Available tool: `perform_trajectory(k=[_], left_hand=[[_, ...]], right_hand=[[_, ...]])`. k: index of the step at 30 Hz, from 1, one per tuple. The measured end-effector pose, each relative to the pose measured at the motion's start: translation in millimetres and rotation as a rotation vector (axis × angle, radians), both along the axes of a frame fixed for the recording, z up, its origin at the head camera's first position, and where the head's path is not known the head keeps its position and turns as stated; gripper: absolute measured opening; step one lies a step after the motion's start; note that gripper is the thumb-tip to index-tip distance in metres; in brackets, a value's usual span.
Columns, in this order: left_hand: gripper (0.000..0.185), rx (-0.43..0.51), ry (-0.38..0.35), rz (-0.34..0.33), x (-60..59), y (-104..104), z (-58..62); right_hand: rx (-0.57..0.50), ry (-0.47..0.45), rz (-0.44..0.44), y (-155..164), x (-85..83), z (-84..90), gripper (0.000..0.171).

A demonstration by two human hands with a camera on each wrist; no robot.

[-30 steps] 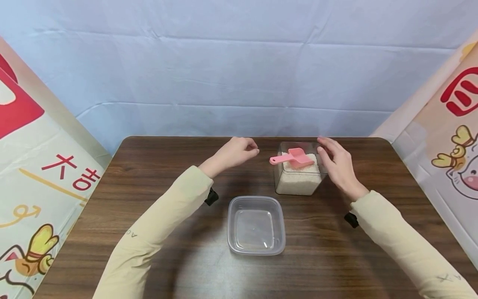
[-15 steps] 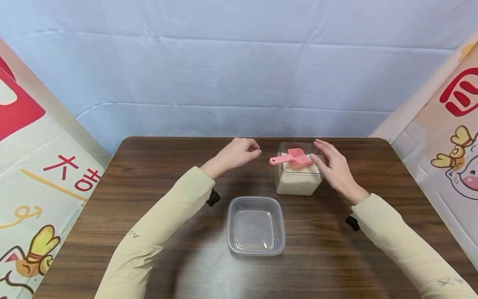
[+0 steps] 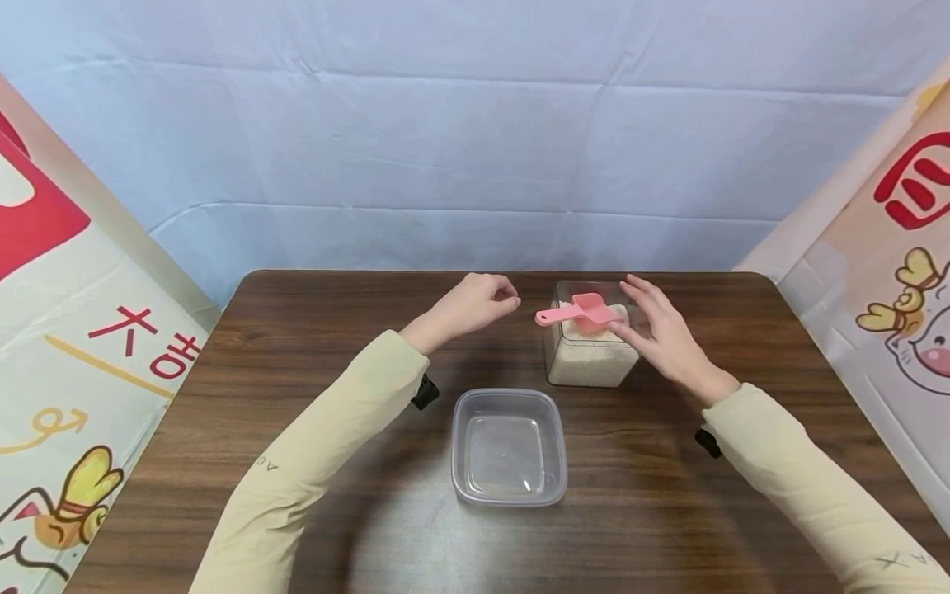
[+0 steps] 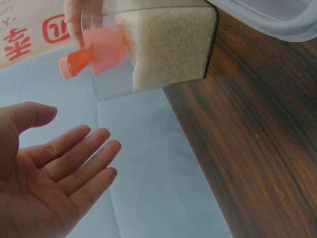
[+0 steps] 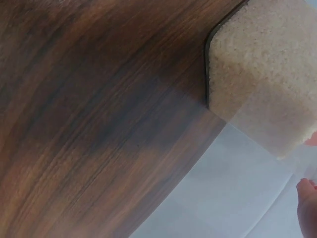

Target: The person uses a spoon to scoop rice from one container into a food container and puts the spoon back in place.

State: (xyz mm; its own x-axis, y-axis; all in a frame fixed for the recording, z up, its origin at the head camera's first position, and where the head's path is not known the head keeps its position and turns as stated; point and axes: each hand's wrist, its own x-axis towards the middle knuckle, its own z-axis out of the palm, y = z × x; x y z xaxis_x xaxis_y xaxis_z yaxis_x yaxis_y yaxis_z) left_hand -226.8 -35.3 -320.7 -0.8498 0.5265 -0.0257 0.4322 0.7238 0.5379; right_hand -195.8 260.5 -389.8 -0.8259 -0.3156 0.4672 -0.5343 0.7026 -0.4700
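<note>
A clear square container (image 3: 592,368) of white rice (image 4: 168,47) stands near the table's back edge. Across its top lies a pink scoop (image 3: 591,312), its handle jutting out over the left rim. My right hand (image 3: 668,340) is at the container's right side, fingers extended along the rim and thumb near the scoop's wide end; whether it touches the scoop I cannot tell. In the right wrist view only a bit of that hand shows. Left of the container, apart from it, my left hand (image 3: 469,305) hovers with relaxed fingers, holding nothing.
A translucent square plastic box (image 3: 509,454) without a lid sits in front of the rice container. Both stand on a dark wooden table (image 3: 631,511). Behind hangs a pale blue cloth (image 3: 475,148), with printed banners (image 3: 901,247) at the sides.
My right hand has shifted slightly left over the container's rim, its thumb coming to the scoop's wide end. The left hand has moved very slightly right. The containers have stayed put.
</note>
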Motion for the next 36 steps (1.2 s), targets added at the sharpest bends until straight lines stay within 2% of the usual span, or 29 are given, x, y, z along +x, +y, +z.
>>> perform_trajectory(k=[17,22,28,36], left_hand=[[0.028,0.006,0.023,-0.033,-1.4,13.0,1.1],[0.026,0.015,0.037,-0.051,-2.0,15.7,0.6],[0.026,0.017,0.029,-0.047,-1.6,19.1,0.6],[0.026,0.013,0.008,-0.047,-1.5,23.7,0.4]], right_hand=[[0.057,-0.074,0.103,7.3,-0.6,1.7,0.077],[0.063,-0.091,0.105,7.7,-1.5,2.5,0.085],[0.059,-0.156,0.091,6.7,-2.6,3.6,0.098],[0.044,-0.162,0.075,5.8,-2.8,3.5,0.105]])
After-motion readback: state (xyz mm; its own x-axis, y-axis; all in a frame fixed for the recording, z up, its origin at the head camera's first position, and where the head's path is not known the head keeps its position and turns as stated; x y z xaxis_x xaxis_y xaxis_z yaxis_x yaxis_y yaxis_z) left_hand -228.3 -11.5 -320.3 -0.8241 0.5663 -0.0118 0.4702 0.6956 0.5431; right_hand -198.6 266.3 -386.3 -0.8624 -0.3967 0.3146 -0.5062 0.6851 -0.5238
